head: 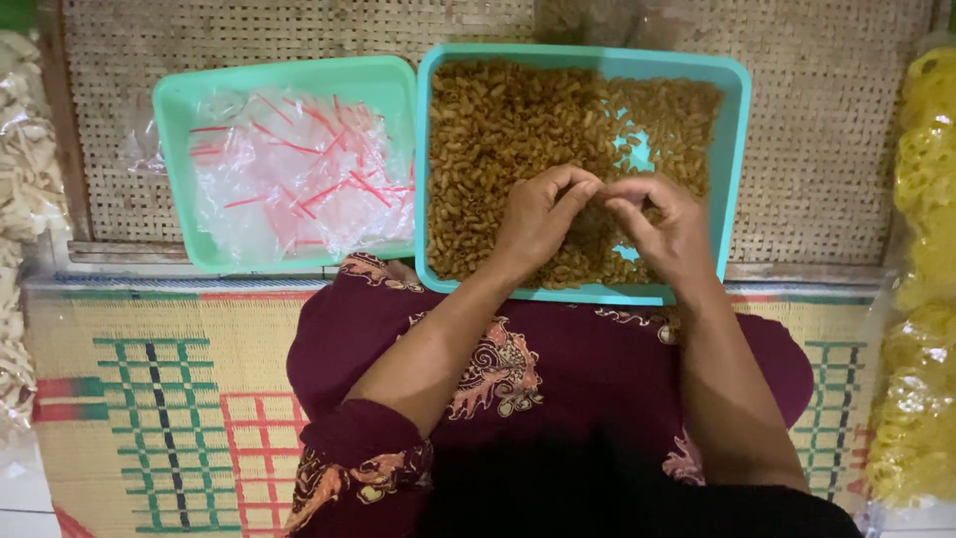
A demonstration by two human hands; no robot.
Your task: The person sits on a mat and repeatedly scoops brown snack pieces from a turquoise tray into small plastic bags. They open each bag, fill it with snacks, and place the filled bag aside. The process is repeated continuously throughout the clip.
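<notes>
A pale woven cane mat (827, 149) covers the far ground, and a patterned straw mat with green and red grid figures (179, 418) lies nearer, under the person's lap in its dark maroon printed cloth (558, 379); on the cane mat sit two rectangular plastic trays side by side, long edges almost touching; the bigger, a teal tray (735, 130), lies straight ahead of the person and is heaped with small curled golden-brown fried snack pieces (498, 130), the heap thick on the left and thinning on the right, where patches of bare teal floor show; the lighter mint-green tray (179, 149) to its left holds a loose pile of small clear plastic bags with red strips (299, 179); clear bags of pale crackers (20, 199) line the left edge of the view and bags of yellow lattice crisps (921, 299) the right; both hands hover over the near middle of the teal tray, directly above the snack heap, so the pieces lie just below and beyond the fingertips; the left hand (538, 214) and right hand (667, 224) meet at the fingertips, each with fingers drawn narrow into a pinch; whatever sits between them is too small or too clear to make out; the bags lie well to the left, nearer the left hand.
</notes>
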